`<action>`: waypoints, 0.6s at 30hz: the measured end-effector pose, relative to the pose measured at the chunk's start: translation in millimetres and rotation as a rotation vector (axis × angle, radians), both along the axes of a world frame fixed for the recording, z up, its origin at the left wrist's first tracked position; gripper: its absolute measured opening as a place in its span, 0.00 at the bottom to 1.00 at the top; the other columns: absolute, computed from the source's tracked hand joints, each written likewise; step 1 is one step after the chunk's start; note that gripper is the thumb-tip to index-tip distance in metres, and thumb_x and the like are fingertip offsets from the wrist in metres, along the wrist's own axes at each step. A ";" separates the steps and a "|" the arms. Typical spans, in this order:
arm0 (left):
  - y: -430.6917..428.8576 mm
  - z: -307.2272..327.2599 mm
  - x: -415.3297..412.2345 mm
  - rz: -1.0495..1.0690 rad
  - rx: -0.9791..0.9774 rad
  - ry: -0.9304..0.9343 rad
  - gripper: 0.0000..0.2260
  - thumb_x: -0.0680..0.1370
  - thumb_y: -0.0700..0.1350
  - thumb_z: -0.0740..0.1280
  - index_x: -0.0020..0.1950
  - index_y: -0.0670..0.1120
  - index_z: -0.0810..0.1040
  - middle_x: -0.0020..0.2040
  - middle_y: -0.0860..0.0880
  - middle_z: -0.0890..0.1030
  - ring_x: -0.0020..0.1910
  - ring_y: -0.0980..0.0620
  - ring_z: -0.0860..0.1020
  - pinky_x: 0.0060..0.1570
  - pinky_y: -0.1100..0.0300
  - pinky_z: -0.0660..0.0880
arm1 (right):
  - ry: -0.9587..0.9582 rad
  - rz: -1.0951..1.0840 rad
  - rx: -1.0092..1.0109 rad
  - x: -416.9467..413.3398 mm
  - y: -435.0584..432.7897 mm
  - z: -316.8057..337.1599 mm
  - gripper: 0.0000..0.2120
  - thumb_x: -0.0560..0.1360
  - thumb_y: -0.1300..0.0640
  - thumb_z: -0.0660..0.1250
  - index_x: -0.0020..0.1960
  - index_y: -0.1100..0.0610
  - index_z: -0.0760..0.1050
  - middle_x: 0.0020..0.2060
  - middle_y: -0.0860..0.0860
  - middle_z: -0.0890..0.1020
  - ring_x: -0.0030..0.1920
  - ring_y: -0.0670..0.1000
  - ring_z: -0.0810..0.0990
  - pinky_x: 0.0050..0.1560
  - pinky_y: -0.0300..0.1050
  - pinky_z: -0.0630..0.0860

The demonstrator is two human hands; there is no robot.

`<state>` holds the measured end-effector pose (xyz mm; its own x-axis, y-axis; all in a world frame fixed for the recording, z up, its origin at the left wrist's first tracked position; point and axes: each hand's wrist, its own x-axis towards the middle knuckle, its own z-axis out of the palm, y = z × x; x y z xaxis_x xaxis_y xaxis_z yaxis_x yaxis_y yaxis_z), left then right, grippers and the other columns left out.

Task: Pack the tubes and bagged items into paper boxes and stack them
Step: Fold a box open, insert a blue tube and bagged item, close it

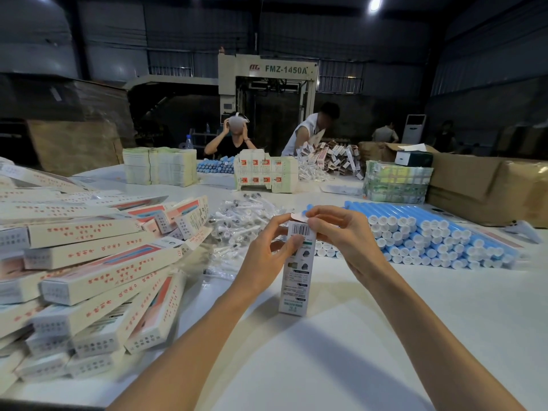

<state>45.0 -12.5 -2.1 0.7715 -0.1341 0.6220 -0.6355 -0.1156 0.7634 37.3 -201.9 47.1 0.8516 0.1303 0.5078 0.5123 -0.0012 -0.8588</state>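
- While our left hand [264, 256] grips the paper box [298, 271] near its top, thumb pressed on the barcode face, the box stands upright with its lower end on the white desk [341, 366].
- Our right hand [341, 232] pinches the rounded top flap [297, 216] of the box, its fingers [329, 216] curled over the open end.
- Just behind the flap we see a blue tube tip [310, 207]; we cannot tell whether it sits inside the box.
- Left of the box lies a loose heap of closed boxes [89, 262], long and pale with red print, piled at many angles.
- Behind the box, and touching that heap, is a scatter of clear bagged items [237, 221].
- Right of the box and a little behind it, blue tubes [430, 232] with white caps are stacked in rows, caps facing us.
- Far behind the box stand bundles of flat cartons [160, 166], and two people [234, 137] work at the desk's far edge.
- Well to the right of the box sits a brown cardboard carton [489, 188].
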 end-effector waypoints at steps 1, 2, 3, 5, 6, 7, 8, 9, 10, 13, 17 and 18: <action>-0.1 -0.5 0.1 -0.001 0.000 0.005 0.15 0.81 0.59 0.71 0.64 0.74 0.73 0.58 0.63 0.84 0.58 0.63 0.83 0.52 0.69 0.79 | 0.018 0.000 0.017 0.0 0.3 0.7 0.03 0.78 0.63 0.74 0.50 0.59 0.86 0.51 0.57 0.88 0.52 0.58 0.87 0.57 0.53 0.84; -0.2 -1.2 0.4 -0.011 -0.004 0.012 0.16 0.81 0.60 0.71 0.67 0.70 0.72 0.58 0.62 0.84 0.58 0.61 0.83 0.53 0.66 0.80 | 0.037 0.001 0.040 0.1 0.6 1.5 0.03 0.77 0.63 0.74 0.50 0.59 0.86 0.50 0.58 0.88 0.51 0.58 0.87 0.56 0.52 0.85; -0.6 -2.0 0.9 -0.029 -0.015 0.022 0.20 0.81 0.60 0.72 0.71 0.66 0.71 0.58 0.59 0.85 0.58 0.58 0.84 0.54 0.61 0.82 | 0.052 0.002 0.059 0.1 1.2 2.4 0.03 0.77 0.64 0.74 0.50 0.59 0.86 0.50 0.59 0.88 0.51 0.58 0.88 0.55 0.50 0.85; -0.1 -3.3 2.2 -0.056 -0.037 0.034 0.28 0.80 0.61 0.73 0.75 0.60 0.65 0.57 0.54 0.87 0.58 0.53 0.86 0.58 0.49 0.84 | 0.058 -0.007 0.058 0.4 2.4 4.8 0.04 0.77 0.65 0.74 0.48 0.59 0.87 0.48 0.59 0.88 0.49 0.57 0.88 0.51 0.46 0.85; 0.7 -3.1 2.7 -0.053 -0.035 0.032 0.30 0.79 0.62 0.73 0.77 0.61 0.64 0.57 0.54 0.87 0.58 0.52 0.86 0.59 0.46 0.83 | 0.054 -0.010 0.042 0.6 2.6 6.3 0.04 0.77 0.65 0.74 0.48 0.59 0.87 0.48 0.58 0.88 0.48 0.56 0.88 0.50 0.45 0.84; 1.3 -2.8 3.2 -0.049 -0.026 0.028 0.31 0.79 0.63 0.73 0.78 0.62 0.64 0.57 0.53 0.87 0.58 0.51 0.86 0.60 0.45 0.82 | 0.055 -0.005 0.026 0.9 2.2 7.9 0.04 0.77 0.65 0.74 0.48 0.59 0.87 0.48 0.58 0.88 0.47 0.55 0.88 0.49 0.44 0.84; 2.0 -2.9 3.8 -0.049 -0.014 0.022 0.31 0.79 0.64 0.73 0.78 0.63 0.64 0.57 0.53 0.87 0.59 0.51 0.85 0.60 0.46 0.82 | 0.063 0.008 0.012 0.8 1.1 9.9 0.04 0.77 0.65 0.74 0.48 0.59 0.87 0.48 0.58 0.88 0.48 0.55 0.88 0.49 0.43 0.84; 2.5 -3.2 4.5 -0.049 -0.001 0.014 0.31 0.79 0.64 0.73 0.78 0.64 0.65 0.57 0.54 0.87 0.60 0.52 0.85 0.61 0.48 0.82 | 0.075 0.029 -0.003 0.6 -0.6 12.1 0.03 0.76 0.65 0.75 0.48 0.59 0.87 0.49 0.59 0.88 0.49 0.56 0.88 0.50 0.43 0.84; 2.7 -3.7 5.2 -0.047 0.014 0.005 0.29 0.79 0.64 0.72 0.78 0.65 0.66 0.57 0.54 0.87 0.60 0.53 0.84 0.60 0.51 0.82 | 0.084 0.050 -0.021 0.2 -3.1 14.2 0.03 0.76 0.64 0.75 0.49 0.60 0.87 0.50 0.59 0.88 0.50 0.57 0.88 0.51 0.44 0.84; 1.9 -4.5 5.8 -0.036 0.036 -0.014 0.24 0.81 0.62 0.71 0.77 0.65 0.70 0.57 0.55 0.86 0.59 0.55 0.84 0.56 0.60 0.82 | 0.096 0.099 -0.070 -1.2 -12.0 16.8 0.06 0.77 0.62 0.75 0.53 0.61 0.87 0.52 0.59 0.88 0.55 0.59 0.87 0.56 0.47 0.84; 0.1 -3.2 2.3 -0.041 0.010 -0.023 0.18 0.83 0.54 0.71 0.72 0.63 0.74 0.55 0.54 0.86 0.58 0.54 0.85 0.54 0.63 0.81 | 0.061 0.108 -0.061 -8.1 -16.0 6.6 0.09 0.79 0.60 0.73 0.59 0.60 0.86 0.55 0.57 0.88 0.59 0.58 0.86 0.63 0.51 0.82; -0.4 -2.3 1.9 -0.041 0.003 -0.022 0.17 0.84 0.52 0.71 0.72 0.62 0.75 0.56 0.54 0.86 0.58 0.54 0.85 0.54 0.64 0.81 | 0.021 0.072 -0.078 -10.2 -14.3 2.4 0.10 0.79 0.60 0.74 0.60 0.59 0.85 0.55 0.55 0.88 0.59 0.56 0.86 0.63 0.51 0.81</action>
